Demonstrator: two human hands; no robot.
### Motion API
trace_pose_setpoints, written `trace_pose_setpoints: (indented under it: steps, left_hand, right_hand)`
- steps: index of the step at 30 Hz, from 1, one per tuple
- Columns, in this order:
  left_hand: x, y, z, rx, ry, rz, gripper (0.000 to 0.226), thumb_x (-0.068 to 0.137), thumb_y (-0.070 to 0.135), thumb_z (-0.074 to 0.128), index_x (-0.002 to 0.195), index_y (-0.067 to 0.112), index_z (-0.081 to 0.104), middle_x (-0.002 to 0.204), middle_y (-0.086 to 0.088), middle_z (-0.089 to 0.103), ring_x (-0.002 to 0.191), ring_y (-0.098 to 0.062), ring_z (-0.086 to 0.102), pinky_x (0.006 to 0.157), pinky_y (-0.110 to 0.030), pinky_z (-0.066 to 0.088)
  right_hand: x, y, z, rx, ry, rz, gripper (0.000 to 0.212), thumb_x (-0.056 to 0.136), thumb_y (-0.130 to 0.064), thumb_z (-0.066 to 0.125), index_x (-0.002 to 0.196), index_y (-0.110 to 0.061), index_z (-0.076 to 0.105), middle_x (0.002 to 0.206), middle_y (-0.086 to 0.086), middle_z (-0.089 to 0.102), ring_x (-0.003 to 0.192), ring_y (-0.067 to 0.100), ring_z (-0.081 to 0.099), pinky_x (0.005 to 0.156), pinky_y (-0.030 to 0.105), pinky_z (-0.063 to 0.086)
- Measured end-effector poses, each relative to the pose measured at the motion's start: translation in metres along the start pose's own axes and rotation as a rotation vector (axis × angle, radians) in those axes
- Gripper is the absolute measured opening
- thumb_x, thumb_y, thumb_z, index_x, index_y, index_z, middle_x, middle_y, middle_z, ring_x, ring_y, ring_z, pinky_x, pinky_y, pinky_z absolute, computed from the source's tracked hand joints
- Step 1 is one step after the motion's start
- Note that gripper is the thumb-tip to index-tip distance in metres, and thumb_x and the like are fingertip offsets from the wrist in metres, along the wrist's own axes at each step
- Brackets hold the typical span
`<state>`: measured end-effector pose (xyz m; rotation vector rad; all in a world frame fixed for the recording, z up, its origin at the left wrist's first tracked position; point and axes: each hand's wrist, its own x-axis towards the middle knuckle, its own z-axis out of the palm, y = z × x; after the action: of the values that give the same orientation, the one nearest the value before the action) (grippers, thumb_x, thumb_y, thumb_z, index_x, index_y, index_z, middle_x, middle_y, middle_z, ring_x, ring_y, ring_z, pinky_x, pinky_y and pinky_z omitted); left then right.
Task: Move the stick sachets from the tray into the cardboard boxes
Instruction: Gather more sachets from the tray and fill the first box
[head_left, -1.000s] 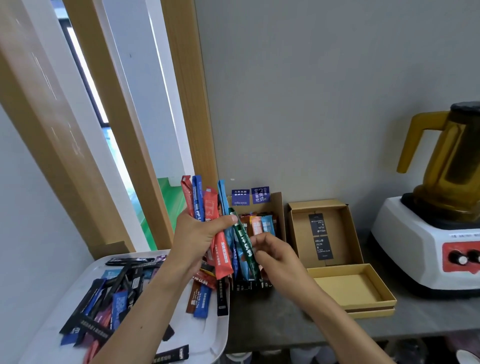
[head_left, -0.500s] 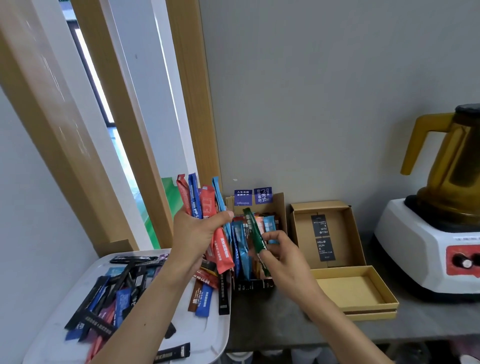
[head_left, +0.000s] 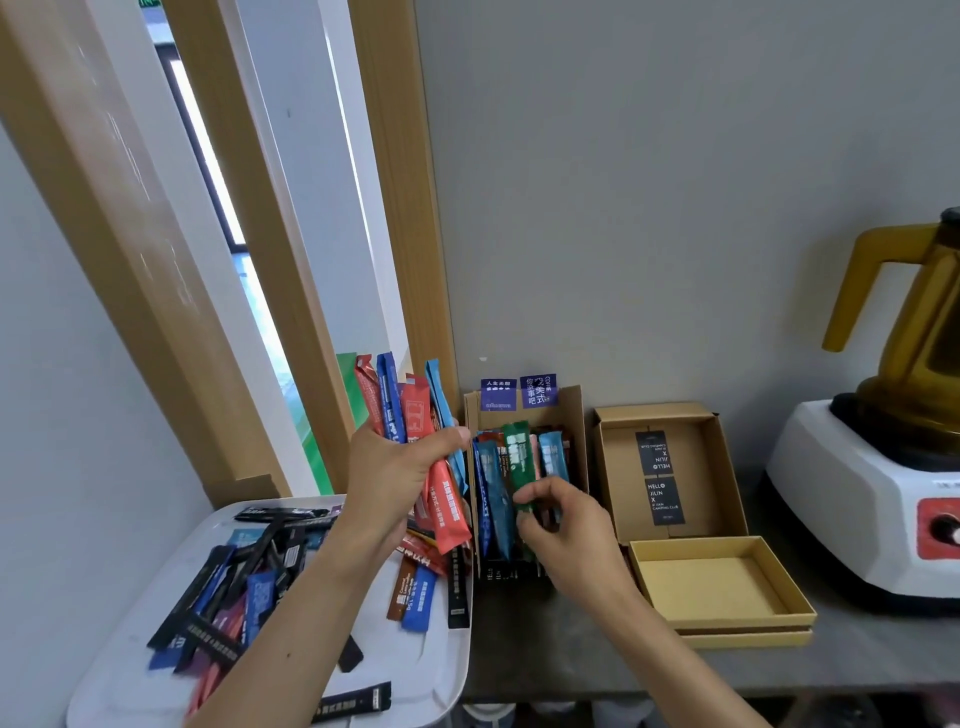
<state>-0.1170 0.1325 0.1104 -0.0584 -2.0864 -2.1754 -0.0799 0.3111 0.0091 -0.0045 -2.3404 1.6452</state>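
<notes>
Colourful foil stick sachets (head_left: 249, 597) lie scattered on a white plastic tray (head_left: 415, 675) at near left. The left hand (head_left: 395, 483) curls its grip round a red-and-blue bundle (head_left: 410, 410) of them. The right hand (head_left: 566, 525) pinches a green sachet (head_left: 517, 457) in its grip, among upright sachets in the tall brown cardboard box (head_left: 571, 415) on the grey counter (head_left: 571, 649).

Green sachet goes from the bundle to the box

The right hand (head_left: 566, 530) has drawn the green sachet (head_left: 517, 457) out of the bundle (head_left: 410, 410) fanned in the left hand (head_left: 395, 478) and carried it rightwards. A second ago it leaned among the fanned ones; now it stands nearly upright among the blue sachets in the open cardboard box (head_left: 574, 415), pinched at its lower part.
</notes>
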Motion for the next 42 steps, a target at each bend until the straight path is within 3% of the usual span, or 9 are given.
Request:
trace_pose_setpoints:
  steps: [5,8,11,16,21,24,27,34,42]
  left_hand:
    - [0.0,-0.001,0.0,0.005,0.003,-0.008,0.036,0.08,0.018,0.088,0.107,0.024,0.064,0.096,0.0,0.075,0.075,-0.01,0.078,0.066,-0.026,0.057]
    - [0.0,-0.001,0.001,0.004,0.003,-0.012,0.036,0.081,0.018,0.087,0.106,0.026,0.062,0.097,-0.001,0.074,0.076,-0.011,0.077,0.066,-0.026,0.057]
    - [-0.001,-0.001,0.001,0.007,-0.003,-0.004,0.036,0.081,0.017,0.087,0.106,0.025,0.063,0.095,0.001,0.074,0.073,-0.005,0.077,0.061,-0.021,0.056]
    - [0.0,-0.002,0.0,0.005,-0.009,-0.005,0.036,0.08,0.017,0.087,0.107,0.023,0.064,0.096,0.0,0.075,0.075,-0.006,0.077,0.062,-0.022,0.057]
    - [0.0,-0.002,0.002,0.0,-0.021,-0.01,0.035,0.081,0.016,0.087,0.106,0.024,0.063,0.092,0.002,0.074,0.072,-0.005,0.077,0.061,-0.022,0.057]
    - [0.001,-0.002,0.001,0.005,-0.032,-0.029,0.041,0.079,0.017,0.088,0.114,0.017,0.066,0.098,-0.004,0.078,0.08,-0.014,0.079,0.073,-0.034,0.062]
    - [0.002,-0.003,0.002,0.005,-0.044,-0.028,0.04,0.077,0.019,0.089,0.112,0.019,0.069,0.099,-0.005,0.08,0.086,-0.021,0.08,0.082,-0.042,0.063]
    - [-0.001,-0.001,0.007,-0.013,-0.112,-0.027,0.032,0.082,0.015,0.084,0.11,0.017,0.069,0.099,-0.006,0.082,0.09,-0.025,0.081,0.083,-0.042,0.063]
    - [0.006,0.007,0.0,-0.042,-0.015,0.034,0.028,0.08,0.018,0.086,0.099,0.024,0.067,0.084,0.003,0.077,0.077,-0.014,0.079,0.071,-0.032,0.063]
  right_hand:
    - [0.001,0.003,0.005,-0.222,0.078,-0.032,0.04,0.091,-0.014,0.078,0.098,-0.042,0.051,0.116,-0.016,0.063,0.102,0.005,0.068,0.084,0.028,0.064]
    - [-0.003,0.005,0.009,-0.438,0.144,-0.108,0.029,0.093,-0.022,0.076,0.108,-0.036,0.056,0.123,-0.019,0.052,0.109,0.003,0.061,0.087,0.023,0.061]
    - [-0.004,0.01,0.012,-0.686,0.202,-0.215,0.024,0.094,-0.032,0.074,0.116,-0.028,0.065,0.124,-0.01,0.064,0.108,0.009,0.064,0.075,0.023,0.059]
    - [-0.005,0.011,0.01,-0.695,0.201,-0.238,0.027,0.097,-0.04,0.068,0.122,-0.028,0.063,0.125,-0.01,0.065,0.104,0.008,0.07,0.073,0.02,0.058]
    - [-0.004,0.01,0.008,-0.759,0.101,-0.288,0.024,0.097,-0.038,0.069,0.119,-0.029,0.065,0.135,-0.009,0.061,0.121,0.012,0.064,0.088,0.025,0.059]
    - [-0.002,-0.007,0.002,-0.592,0.16,-0.245,0.015,0.097,-0.041,0.069,0.108,-0.03,0.07,0.114,-0.017,0.066,0.102,0.003,0.066,0.077,0.018,0.057]
    - [-0.001,-0.035,-0.005,-0.154,0.121,-0.156,0.01,0.094,-0.041,0.072,0.098,-0.032,0.07,0.093,-0.017,0.069,0.093,-0.001,0.066,0.071,0.015,0.053]
    - [0.005,-0.048,-0.012,0.294,-0.105,0.003,0.014,0.091,-0.024,0.079,0.099,-0.021,0.067,0.1,-0.006,0.077,0.101,0.007,0.074,0.071,0.02,0.058]
    - [0.005,-0.031,-0.015,0.443,-0.249,0.142,0.02,0.106,-0.012,0.052,0.11,-0.026,0.065,0.119,0.012,0.072,0.1,0.032,0.075,0.074,0.036,0.059]
